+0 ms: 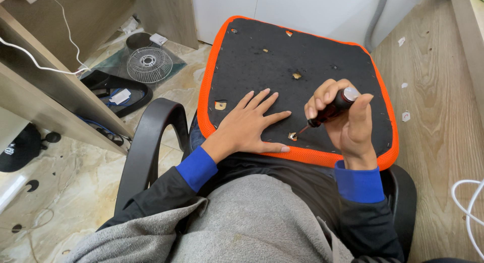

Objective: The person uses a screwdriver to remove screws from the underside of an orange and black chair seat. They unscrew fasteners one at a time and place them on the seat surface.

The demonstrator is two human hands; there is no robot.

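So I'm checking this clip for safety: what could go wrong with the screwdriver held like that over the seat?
1. The screwdriver tip sits at a hole close to the left hand, pressed flat on the seat cushion's underside; a slip could jab the fingers.
2. The cushion seems to rest loosely across the lap and chair armrest, so pushing down might shift it.
3. The right hand holds the tool tilted, so the tip may cam out.

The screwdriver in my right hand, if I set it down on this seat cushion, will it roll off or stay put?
The screwdriver has a rounded handle, so it would probably roll on a hard floor. The seat cushion's black underside looks like fuzzy fabric, which likely checks rolling. It lies across the lap under the left hand, perhaps tilted, so a slow slide toward the orange edge seems possible.
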